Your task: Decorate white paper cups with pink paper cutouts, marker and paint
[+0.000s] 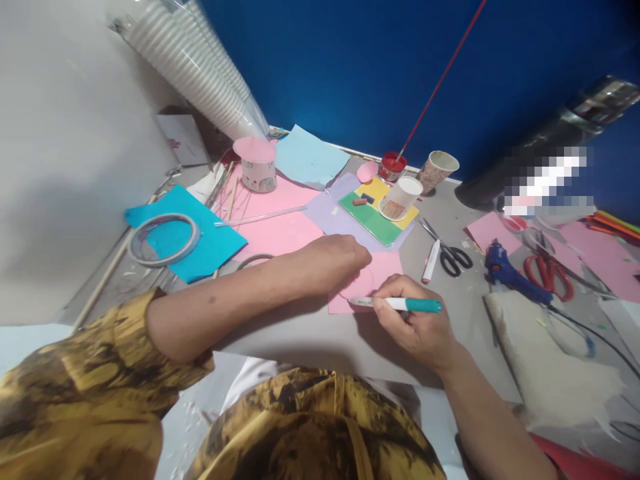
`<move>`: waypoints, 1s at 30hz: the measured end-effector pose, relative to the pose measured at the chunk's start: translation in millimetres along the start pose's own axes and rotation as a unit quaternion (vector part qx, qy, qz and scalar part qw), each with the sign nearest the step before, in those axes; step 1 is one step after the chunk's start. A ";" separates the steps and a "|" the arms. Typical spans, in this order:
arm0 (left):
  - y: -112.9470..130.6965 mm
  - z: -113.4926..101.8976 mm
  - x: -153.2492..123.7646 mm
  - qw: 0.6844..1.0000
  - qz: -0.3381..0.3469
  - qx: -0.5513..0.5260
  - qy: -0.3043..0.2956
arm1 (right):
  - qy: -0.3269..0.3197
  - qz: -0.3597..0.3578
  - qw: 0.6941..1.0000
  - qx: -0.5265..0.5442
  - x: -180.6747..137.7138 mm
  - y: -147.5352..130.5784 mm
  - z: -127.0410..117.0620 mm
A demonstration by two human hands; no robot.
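Observation:
In my right hand (417, 323) is a white marker (424, 305) with a teal end, gripped between thumb and fingers. Its tip meets a small sheet of pink paper (387, 265), next to a faint curved line on it. My left hand (345, 257) rests on the same sheet with its fingers curled downward. What lies under or inside those fingers is hidden. Just beyond stand a white paper cup (403, 197), upside down on a green and yellow packet (377, 227), and a small red crayon-like piece (359, 201).
Scissors (450, 257), a blue glue gun (515, 273) and red-handled scissors (550, 273) lie to the right. A tape roll (163, 240) sits on blue paper (220, 243) at left. Behind are a pink-topped cup (257, 170), a red paint pot (393, 165) and stacked cups (190, 67).

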State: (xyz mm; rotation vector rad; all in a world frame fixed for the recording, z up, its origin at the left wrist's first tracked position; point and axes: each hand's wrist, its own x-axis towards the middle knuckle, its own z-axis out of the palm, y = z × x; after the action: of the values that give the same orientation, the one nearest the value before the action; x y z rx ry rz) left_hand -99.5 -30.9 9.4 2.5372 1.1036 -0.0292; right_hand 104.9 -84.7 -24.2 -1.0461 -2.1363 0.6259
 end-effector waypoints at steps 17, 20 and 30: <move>5.2 4.5 -5.9 0.999 -0.017 0.034 -0.011 | -0.005 -0.003 1.000 -0.019 0.6 3.6 -5.0; 6.4 2.8 -6.5 0.999 -0.023 0.033 -0.018 | -0.004 0.010 1.000 -0.018 -0.6 7.4 -9.8; 3.7 6.4 -6.3 0.999 -0.012 0.028 -0.010 | 0.008 0.033 0.999 -0.031 -2.5 8.7 -12.9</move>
State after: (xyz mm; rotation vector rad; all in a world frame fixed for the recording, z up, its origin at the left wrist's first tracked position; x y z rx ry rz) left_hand -100.4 -39.9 5.7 2.5680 1.1398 -0.0928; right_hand 119.9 -80.3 -22.3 -1.1549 -2.1261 0.5843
